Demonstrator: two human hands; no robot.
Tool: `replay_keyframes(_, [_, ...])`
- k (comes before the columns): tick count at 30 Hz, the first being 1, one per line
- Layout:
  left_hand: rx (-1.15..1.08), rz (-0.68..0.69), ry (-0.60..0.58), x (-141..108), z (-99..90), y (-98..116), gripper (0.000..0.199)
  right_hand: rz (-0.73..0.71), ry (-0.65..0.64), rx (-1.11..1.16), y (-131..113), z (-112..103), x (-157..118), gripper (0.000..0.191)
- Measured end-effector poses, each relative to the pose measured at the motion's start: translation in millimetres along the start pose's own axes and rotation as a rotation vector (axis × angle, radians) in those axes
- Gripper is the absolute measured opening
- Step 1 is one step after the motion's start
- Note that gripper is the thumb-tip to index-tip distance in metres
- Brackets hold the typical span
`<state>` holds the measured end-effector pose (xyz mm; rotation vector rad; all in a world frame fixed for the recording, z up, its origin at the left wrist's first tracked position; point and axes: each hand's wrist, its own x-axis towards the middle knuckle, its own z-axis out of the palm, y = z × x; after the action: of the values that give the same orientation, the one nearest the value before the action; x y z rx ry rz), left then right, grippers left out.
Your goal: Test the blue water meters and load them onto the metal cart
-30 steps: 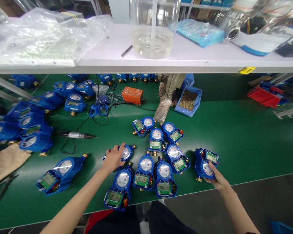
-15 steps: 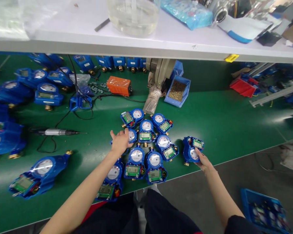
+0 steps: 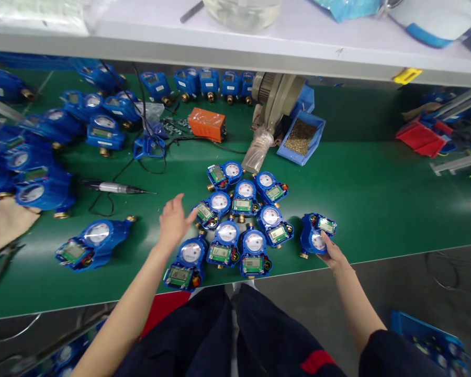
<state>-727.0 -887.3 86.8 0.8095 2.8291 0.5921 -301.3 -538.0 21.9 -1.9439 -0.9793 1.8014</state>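
Several blue water meters with white dials and green display boards stand grouped on the green table (image 3: 361,199), among them a front one (image 3: 254,251) and a left one (image 3: 212,208). My left hand (image 3: 174,222) is just left of that left meter, fingers apart and holding nothing. Right of the group, my right hand (image 3: 333,253) grips a separate blue meter (image 3: 314,236) by its dial side, thumb on top. Another meter (image 3: 96,238) lies alone on the left, below a pen-like screwdriver (image 3: 115,188) with a cable.
Behind the group are an orange box (image 3: 206,124), a grey-green motor housing (image 3: 278,99) and a blue bin (image 3: 302,139) of small brass-coloured parts. More blue meters (image 3: 105,132) crowd the back left. A white shelf (image 3: 235,52) crosses above. Pliers (image 3: 2,264) lie at the left edge.
My left hand has come off the left meter of the group and moved left, uncovering it. My right hand stays on its meter. The camera view has shifted.
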Motion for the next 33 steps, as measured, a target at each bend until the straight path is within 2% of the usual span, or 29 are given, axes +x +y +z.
replay_keyframes(2, [-0.085, -0.101, -0.053, -24.0, -4.0, -43.5, 0.071, 0.014, -0.007, 0.005, 0.1, -0.3, -1.4, 0.040])
replay_keyframes(5, [-0.303, -0.307, -0.291, -65.4, 0.9, -93.2, 0.068, 0.025, -0.008, 0.009, -1.0, -1.1, -3.8, 0.040])
replay_keyframes(8, [-0.584, -0.510, -0.469, -100.6, 7.8, -106.1, 0.064, 0.028, -0.029, 0.006, -3.2, -1.2, -7.6, 0.042])
replay_keyframes(11, [-0.791, -0.638, -0.499, -119.7, 12.3, -96.1, 0.057, 0.028, -0.058, 0.001, -5.0, -2.1, -10.1, 0.043])
replay_keyframes(13, [-0.885, -0.698, -0.424, -124.1, 14.7, -93.2, 0.052, 0.042, -0.026, -0.017, -5.2, -4.0, -7.8, 0.040])
replay_keyframes(15, [-0.996, -0.766, -0.275, -125.5, 15.4, -100.2, 0.048, 0.066, 0.013, -0.047, -5.2, -6.1, -2.4, 0.038])
replay_keyframes(20, [-1.471, -0.963, 0.281, -119.9, 3.2, -146.7, 0.039, 0.080, 0.015, -0.082, -8.4, -5.7, 1.3, 0.041])
replay_keyframes(22, [-1.629, -1.078, 0.472, -106.0, -3.6, -167.0, 0.035, 0.084, 0.029, -0.098, -10.8, -3.0, -3.2, 0.042])
replay_keyframes(23, [-1.667, -1.134, 0.533, -95.9, -5.9, -176.2, 0.036, 0.087, 0.038, -0.103, -11.8, -1.4, -5.5, 0.043])
replay_keyframes(26, [-1.671, -1.248, 0.577, -59.3, -5.6, -199.2, 0.045, 0.099, 0.062, -0.098, -13.7, 2.9, -10.6, 0.043])
replay_keyframes(29, [-1.664, -1.325, 0.598, -27.9, 3.3, -214.8, 0.056, 0.129, 0.062, -0.089, -13.9, 6.0, -13.4, 0.042])
replay_keyframes(33, [-1.643, -1.365, 0.633, -11.1, 12.7, -227.9, 0.067, 0.136, 0.054, -0.095, -13.5, 12.0, -21.6, 0.045])
